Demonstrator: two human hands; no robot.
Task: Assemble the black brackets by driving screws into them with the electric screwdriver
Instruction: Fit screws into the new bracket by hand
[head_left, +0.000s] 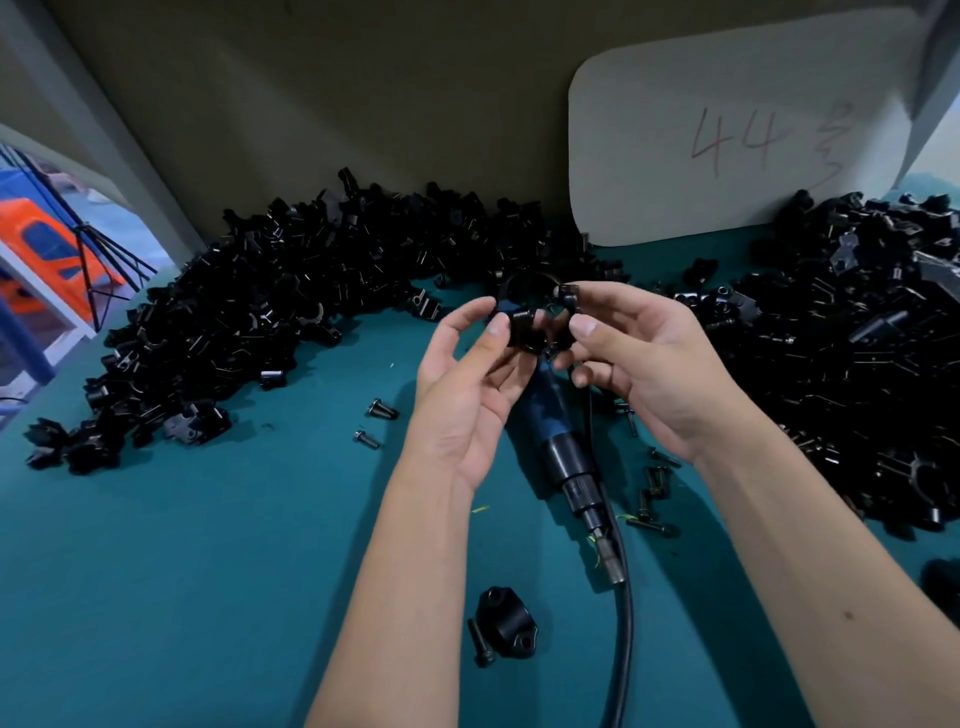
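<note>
Black ring-shaped metal brackets (535, 317) were held above the middle of the teal table (208, 571), the left hand (467, 374) pinching one side and the right hand (639, 364) the other. The step looked like mating the halves. Next would call for a loose black screw (480, 643) and the blue electric screwdriver (556, 431) lying beneath the hands.

Bare counter (182, 545) lay open at the near left. Bracket heaps walled the far left (249, 291) and the right (841, 353). The electric screwdriver (556, 431) and its cable (623, 623) crossed the middle, with loose screws (652, 488) beside and one bracket (506, 621) nearer.
</note>
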